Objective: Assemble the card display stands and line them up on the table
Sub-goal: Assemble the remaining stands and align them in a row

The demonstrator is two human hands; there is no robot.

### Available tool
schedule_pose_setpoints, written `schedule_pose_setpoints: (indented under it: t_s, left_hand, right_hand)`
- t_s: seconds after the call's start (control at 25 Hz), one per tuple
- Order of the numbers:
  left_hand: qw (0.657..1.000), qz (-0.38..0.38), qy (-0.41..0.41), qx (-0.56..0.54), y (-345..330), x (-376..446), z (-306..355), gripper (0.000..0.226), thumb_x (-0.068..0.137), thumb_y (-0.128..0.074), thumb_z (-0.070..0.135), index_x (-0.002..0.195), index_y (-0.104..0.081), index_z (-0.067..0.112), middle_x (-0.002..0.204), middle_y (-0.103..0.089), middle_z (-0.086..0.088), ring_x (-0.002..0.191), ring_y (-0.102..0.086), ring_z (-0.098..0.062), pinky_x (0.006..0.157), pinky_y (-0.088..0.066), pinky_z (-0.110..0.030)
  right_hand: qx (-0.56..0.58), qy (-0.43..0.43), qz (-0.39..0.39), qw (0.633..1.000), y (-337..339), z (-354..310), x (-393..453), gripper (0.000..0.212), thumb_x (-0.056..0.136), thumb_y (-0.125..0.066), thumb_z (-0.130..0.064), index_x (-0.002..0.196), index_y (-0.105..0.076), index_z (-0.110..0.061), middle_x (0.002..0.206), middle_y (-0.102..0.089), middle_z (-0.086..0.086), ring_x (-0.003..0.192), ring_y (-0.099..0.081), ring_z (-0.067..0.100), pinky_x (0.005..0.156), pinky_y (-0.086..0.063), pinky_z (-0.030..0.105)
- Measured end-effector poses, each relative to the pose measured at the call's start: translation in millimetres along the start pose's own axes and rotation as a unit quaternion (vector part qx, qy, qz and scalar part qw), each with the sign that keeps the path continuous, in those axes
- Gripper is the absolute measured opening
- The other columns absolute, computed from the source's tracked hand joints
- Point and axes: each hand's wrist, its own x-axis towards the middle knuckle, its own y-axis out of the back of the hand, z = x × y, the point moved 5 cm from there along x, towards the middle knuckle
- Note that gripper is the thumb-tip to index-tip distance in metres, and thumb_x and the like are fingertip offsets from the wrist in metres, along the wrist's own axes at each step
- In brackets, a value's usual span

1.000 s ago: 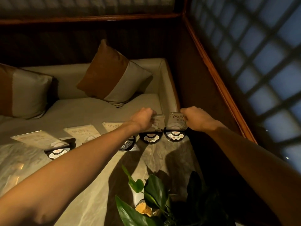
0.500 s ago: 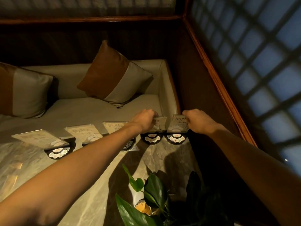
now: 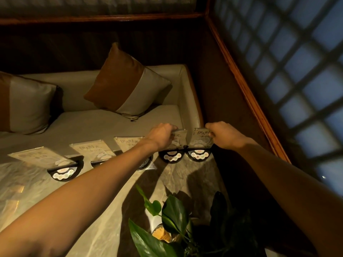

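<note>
Head view: five card display stands in row along far edge of marble worktop (image 3: 96, 216), clear card panels in black half-round bases. Left hand (image 3: 161, 135) pinches fourth stand (image 3: 171, 154), right hand (image 3: 223, 133) pinches fifth stand (image 3: 200, 153), bases touching. Potted plant (image 3: 172, 216) nearer camera than stands.

Five clear card stands (image 3: 201, 145) — black half-round bases — rowed along table edge
</note>
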Motion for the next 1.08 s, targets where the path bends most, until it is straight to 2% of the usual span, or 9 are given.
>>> schedule_pose_setpoints:
  t_s: [0.2,0.32,0.44,0.6,0.72,0.8,0.96,1.08]
  left_hand:
    - [1.000,-0.010,-0.007,-0.009,0.0,0.7,1.6,0.019,0.095,-0.061,0.011,0.113,-0.068,0.014,0.106,-0.071,-0.009,0.099,-0.066,-0.028,0.086,-0.051,-0.039]
    - [1.000,-0.010,-0.008,-0.014,0.7,1.2,0.2,0.018,0.097,-0.060,0.013,0.113,-0.067,0.015,0.107,-0.071,-0.008,0.098,-0.065,-0.026,0.081,-0.048,-0.035]
    - [1.000,-0.015,-0.013,-0.015,0.7,1.2,0.2,0.019,0.097,-0.059,0.014,0.114,-0.067,0.015,0.109,-0.070,-0.007,0.101,-0.064,-0.026,0.085,-0.049,-0.036]
    - [1.000,-0.016,-0.018,-0.009,1.4,2.0,-0.4,0.021,0.097,-0.059,0.013,0.117,-0.067,0.014,0.111,-0.070,-0.009,0.103,-0.064,-0.028,0.090,-0.050,-0.042]
    - [1.000,-0.004,-0.023,-0.005,0.4,0.3,-1.4,0.021,0.097,-0.058,0.013,0.116,-0.066,0.016,0.110,-0.070,-0.008,0.102,-0.065,-0.027,0.083,-0.049,-0.035]
    - [1.000,-0.001,-0.017,-0.002,-1.7,0.9,-3.1,0.021,0.096,-0.059,0.013,0.115,-0.065,0.017,0.109,-0.070,-0.007,0.100,-0.065,-0.025,0.078,-0.047,-0.032]
    - [1.000,-0.007,-0.009,-0.011,-0.8,4.0,-5.2,0.031,0.091,-0.067,0.019,0.122,-0.062,0.020,0.115,-0.068,-0.004,0.099,-0.062,-0.018,0.075,-0.044,-0.027]
    - [1.000,0.000,-0.008,-0.009,6.4,3.0,-6.2,0.038,0.087,-0.073,0.024,0.123,-0.062,0.023,0.119,-0.068,-0.003,0.106,-0.062,-0.021,0.084,-0.050,-0.035]
  right_hand:
    - [-0.006,0.012,0.002,1.000,-0.9,-0.4,-0.8,0.019,0.100,-0.052,-0.013,0.092,-0.047,-0.030,0.101,-0.064,0.002,0.095,-0.066,0.024,0.060,-0.039,0.022]
    - [-0.012,0.024,0.005,1.000,-1.9,-0.9,-2.6,0.020,0.100,-0.052,-0.014,0.092,-0.046,-0.031,0.100,-0.060,-0.002,0.090,-0.061,0.016,0.057,-0.033,0.016]
    - [-0.007,0.026,0.002,1.000,-0.5,-4.4,-4.1,0.023,0.099,-0.055,-0.011,0.091,-0.046,-0.031,0.099,-0.060,-0.003,0.087,-0.057,0.013,0.056,-0.033,0.015]
    - [0.005,0.018,-0.003,1.000,1.3,-6.2,-4.5,0.024,0.096,-0.058,-0.008,0.092,-0.048,-0.030,0.100,-0.061,-0.002,0.091,-0.061,0.017,0.067,-0.040,0.025]
    - [0.009,0.001,0.001,1.000,1.9,-3.2,-4.6,0.019,0.096,-0.058,-0.007,0.096,-0.050,-0.025,0.108,-0.064,0.005,0.099,-0.063,0.023,0.070,-0.044,0.030]
    - [0.001,-0.004,-0.003,1.000,0.5,-3.9,-3.5,0.017,0.094,-0.063,-0.010,0.105,-0.054,-0.020,0.115,-0.064,0.006,0.105,-0.061,0.024,0.078,-0.050,0.034]
    - [-0.020,-0.009,0.005,1.000,-0.9,-5.0,-2.7,0.032,0.094,-0.066,-0.023,0.123,-0.054,-0.019,0.123,-0.062,0.006,0.113,-0.055,0.025,0.094,-0.045,0.039]
    - [-0.056,-0.017,0.020,0.998,1.3,-2.8,-2.6,0.047,0.092,-0.067,-0.028,0.135,-0.050,-0.018,0.128,-0.061,0.009,0.120,-0.054,0.029,0.108,-0.037,0.049]
